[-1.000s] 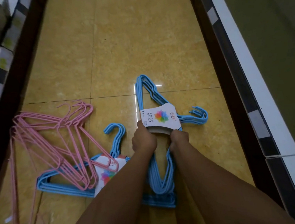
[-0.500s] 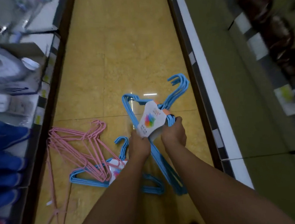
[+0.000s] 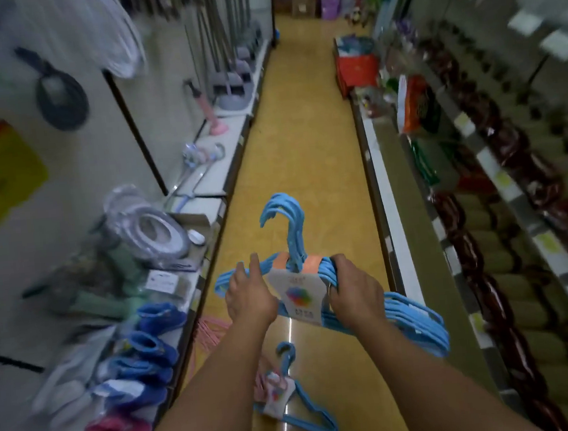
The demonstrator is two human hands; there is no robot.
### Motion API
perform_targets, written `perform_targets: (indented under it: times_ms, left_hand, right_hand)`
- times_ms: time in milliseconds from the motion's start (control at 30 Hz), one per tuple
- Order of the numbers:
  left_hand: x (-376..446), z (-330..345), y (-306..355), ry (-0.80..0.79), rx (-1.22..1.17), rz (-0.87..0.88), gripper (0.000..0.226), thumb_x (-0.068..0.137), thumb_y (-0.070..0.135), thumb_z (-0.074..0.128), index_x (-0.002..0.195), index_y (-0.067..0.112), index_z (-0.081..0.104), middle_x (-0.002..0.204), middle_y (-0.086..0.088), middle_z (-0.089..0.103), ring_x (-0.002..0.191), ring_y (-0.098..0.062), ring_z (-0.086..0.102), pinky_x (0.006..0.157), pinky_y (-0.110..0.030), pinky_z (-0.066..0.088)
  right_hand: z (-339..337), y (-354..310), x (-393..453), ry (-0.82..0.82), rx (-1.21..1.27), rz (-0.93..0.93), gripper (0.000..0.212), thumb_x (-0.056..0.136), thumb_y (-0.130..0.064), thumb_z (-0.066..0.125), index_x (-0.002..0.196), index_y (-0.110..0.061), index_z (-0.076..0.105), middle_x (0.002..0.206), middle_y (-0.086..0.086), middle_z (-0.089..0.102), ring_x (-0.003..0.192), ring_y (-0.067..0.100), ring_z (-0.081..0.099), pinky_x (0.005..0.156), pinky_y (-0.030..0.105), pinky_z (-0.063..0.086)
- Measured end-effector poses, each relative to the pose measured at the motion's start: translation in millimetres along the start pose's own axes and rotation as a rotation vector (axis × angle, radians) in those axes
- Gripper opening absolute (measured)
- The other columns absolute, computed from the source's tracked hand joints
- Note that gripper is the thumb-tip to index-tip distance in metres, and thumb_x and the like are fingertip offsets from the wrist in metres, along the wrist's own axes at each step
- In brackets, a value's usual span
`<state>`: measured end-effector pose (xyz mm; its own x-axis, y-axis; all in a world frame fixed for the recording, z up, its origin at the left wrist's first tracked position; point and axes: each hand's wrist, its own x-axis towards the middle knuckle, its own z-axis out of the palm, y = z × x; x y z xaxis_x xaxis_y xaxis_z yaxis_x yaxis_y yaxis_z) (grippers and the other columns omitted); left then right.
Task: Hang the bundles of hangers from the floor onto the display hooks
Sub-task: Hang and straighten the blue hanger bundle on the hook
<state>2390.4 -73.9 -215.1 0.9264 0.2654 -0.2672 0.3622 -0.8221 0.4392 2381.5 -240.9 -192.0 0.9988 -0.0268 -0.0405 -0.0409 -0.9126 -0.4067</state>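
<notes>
Both hands [image 3: 303,292] around blue hanger bundle [image 3: 380,306]

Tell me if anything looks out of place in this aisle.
Yes: a blue hanger bundle and loose pink hangers lie on the aisle floor below the hands, not on hooks, where feet could catch them.

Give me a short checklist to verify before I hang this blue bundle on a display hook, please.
1. Right hand grips blue bundle: ok.
2. Left hand grips it: cannot tell; fingers look straight.
3. Hanger hooks point up and free: ok.
4. Paper label holds the bundle together: ok.
5. Free display hook in view: cannot tell, shelves blurred.
6. All bundles lifted: not ok; second blue bundle lies on the floor.
</notes>
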Motion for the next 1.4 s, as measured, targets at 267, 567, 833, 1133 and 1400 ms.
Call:
perform_targets:
  times_ms: [267, 567, 833, 1133, 1400]
  left_hand:
    - [-54, -131, -20, 0.170, 0.095, -0.001, 0.042, 0.098, 0.038, 0.035, 0.138, 0.027, 0.040, 0.135, -0.005, 0.048, 0.128, -0.029, 0.040, 0.107, -0.045, 0.031]
    - [-158, -209, -59, 0.309, -0.173, -0.244, 0.023, 0.097, 0.031, 0.039, 0.109, 0.021, 0.056, 0.113, -0.008, 0.065, 0.101, -0.030, 0.061, 0.072, -0.030, 0.044]
    - [-271, -255, -108, 0.543, -0.112, -0.521, 0.025, 0.095, 0.019, 0.042, 0.117, 0.020, 0.053, 0.120, -0.010, 0.062, 0.112, -0.032, 0.057, 0.086, -0.035, 0.044]
    - [-439, -279, -176, 0.736, -0.105, -0.796, 0.025, 0.095, 0.016, 0.042, 0.118, 0.015, 0.052, 0.117, -0.018, 0.062, 0.111, -0.037, 0.058, 0.087, -0.039, 0.045]
    - [-577, -298, -205, 0.878, 0.019, -1.006, 0.028, 0.095, 0.013, 0.038, 0.120, 0.018, 0.050, 0.120, -0.010, 0.062, 0.111, -0.030, 0.058, 0.084, -0.035, 0.044]
  right_hand:
    - [-97, -95, -27, -0.021, -0.139, -0.455, 0.033, 0.090, -0.025, 0.048, 0.123, -0.021, 0.045, 0.114, 0.003, 0.061, 0.104, 0.030, 0.057, 0.076, 0.037, 0.040]
    - [-120, -178, -57, 0.122, -0.246, -0.929, 0.050, 0.062, -0.021, 0.069, 0.111, -0.019, 0.059, 0.086, 0.000, 0.067, 0.074, 0.023, 0.067, 0.057, 0.029, 0.048]
    - [-102, -261, -118, 0.222, -0.164, -1.196, 0.052, 0.048, -0.014, 0.076, 0.100, -0.013, 0.071, 0.072, 0.004, 0.067, 0.061, 0.026, 0.066, 0.053, 0.033, 0.051]
    - [-106, -334, -270, 0.126, -0.062, -1.556, 0.047, 0.045, -0.010, 0.087, 0.086, -0.013, 0.064, 0.066, 0.001, 0.061, 0.055, 0.023, 0.061, 0.042, 0.030, 0.043]
    - [-115, -377, -402, 0.073, 0.168, -1.730, 0.042, 0.046, -0.006, 0.081, 0.080, -0.014, 0.056, 0.059, 0.001, 0.057, 0.049, 0.024, 0.059, 0.034, 0.027, 0.038]
